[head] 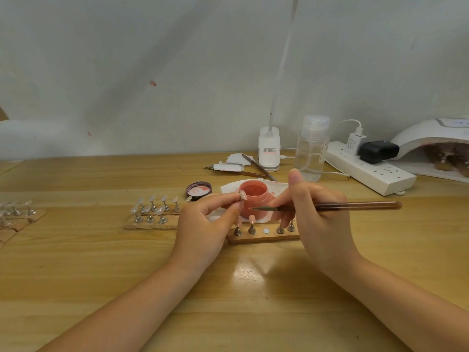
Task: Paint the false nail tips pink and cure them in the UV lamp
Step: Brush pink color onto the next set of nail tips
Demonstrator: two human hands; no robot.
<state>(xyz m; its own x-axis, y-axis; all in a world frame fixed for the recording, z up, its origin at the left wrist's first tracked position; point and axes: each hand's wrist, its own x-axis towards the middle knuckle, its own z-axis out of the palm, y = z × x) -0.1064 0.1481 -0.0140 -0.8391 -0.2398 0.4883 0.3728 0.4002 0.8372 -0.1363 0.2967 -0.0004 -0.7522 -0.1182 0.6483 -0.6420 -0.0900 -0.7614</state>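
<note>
Hands: left hand (203, 224), centre of the frame, pinches a clear nail tip (243, 195) between thumb and fingertips; right hand (319, 214), just right of centre, grips a brush (355, 206) like a pen, its fine tip pointing left toward the nail tip.
Paint jar: open pink jar (253, 196) sits just behind the hands on a white sheet (229, 187); its lid (199, 190) lies upturned beside it on the left.
Near holder: wooden strip (261, 237) below the jar carries metal stands; two on the left bear pink tips (252, 219), one socket stands bare.
Other holders: clear tips on stands (154, 208) at centre left, more at the far left edge.
UV lamp: white lamp (431, 138) at the right edge, beside a power strip (373, 171).
Tabletop: light wood (101, 262); a clear pump bottle (311, 148) stands at the back.
</note>
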